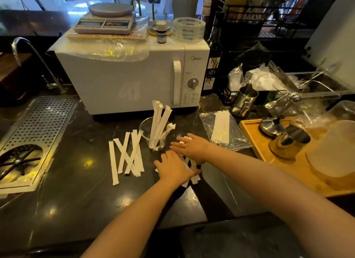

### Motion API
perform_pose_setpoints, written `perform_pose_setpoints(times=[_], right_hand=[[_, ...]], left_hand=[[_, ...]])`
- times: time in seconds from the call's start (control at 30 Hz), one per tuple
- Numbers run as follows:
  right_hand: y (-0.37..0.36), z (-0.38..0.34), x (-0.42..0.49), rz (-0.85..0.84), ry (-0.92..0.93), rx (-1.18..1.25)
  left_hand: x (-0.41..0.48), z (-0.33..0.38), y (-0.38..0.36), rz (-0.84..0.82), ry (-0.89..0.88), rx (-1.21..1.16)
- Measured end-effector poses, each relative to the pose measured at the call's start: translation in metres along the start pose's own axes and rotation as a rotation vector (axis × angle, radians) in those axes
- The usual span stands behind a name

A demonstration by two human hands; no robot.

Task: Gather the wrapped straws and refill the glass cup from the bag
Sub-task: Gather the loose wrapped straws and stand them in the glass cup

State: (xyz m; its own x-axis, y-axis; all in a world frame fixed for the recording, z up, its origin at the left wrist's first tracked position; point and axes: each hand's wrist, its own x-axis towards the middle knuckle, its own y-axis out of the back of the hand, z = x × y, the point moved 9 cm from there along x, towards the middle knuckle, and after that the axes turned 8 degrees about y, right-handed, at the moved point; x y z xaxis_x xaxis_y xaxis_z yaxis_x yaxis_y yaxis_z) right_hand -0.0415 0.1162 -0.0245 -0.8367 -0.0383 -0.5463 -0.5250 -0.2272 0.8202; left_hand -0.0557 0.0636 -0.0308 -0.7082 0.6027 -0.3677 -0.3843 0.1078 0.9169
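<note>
One glass cup is seen, with about five wrapped straws stood in it. About seven loose straws are counted beside it. One bag, one microwave and two steel jugs are counted.

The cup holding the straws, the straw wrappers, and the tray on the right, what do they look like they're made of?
The cup looks like clear glass, possibly plastic: the straws show straight through its wall. The straw wrappers look like matte white paper, flat, with creased, crimped ends. The tray looks like light wood or bamboo: warm tan with a smooth raised rim.
</note>
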Motion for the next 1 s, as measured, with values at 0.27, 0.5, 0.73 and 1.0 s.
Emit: perform_pose_setpoints(times=[0.27,0.5,0.73,1.0], right_hand=[[-0.009,0.002,0.011,-0.042,-0.002,-0.021],[0.002,0.003,0.010,0.056,-0.006,-0.066],[0.003,0.004,0.003,0.063,-0.045,-0.080],[0.000,0.006,-0.001,0.048,-0.076,-0.057]], left_hand=[[0.005,0.003,-0.006,0.009,-0.012,0.034],[0.008,0.005,-0.002,0.018,-0.053,0.013],[0.011,0.006,0.004,0.021,-0.067,0.002],[0.011,0.011,0.005,0.022,-0.141,0.055]])
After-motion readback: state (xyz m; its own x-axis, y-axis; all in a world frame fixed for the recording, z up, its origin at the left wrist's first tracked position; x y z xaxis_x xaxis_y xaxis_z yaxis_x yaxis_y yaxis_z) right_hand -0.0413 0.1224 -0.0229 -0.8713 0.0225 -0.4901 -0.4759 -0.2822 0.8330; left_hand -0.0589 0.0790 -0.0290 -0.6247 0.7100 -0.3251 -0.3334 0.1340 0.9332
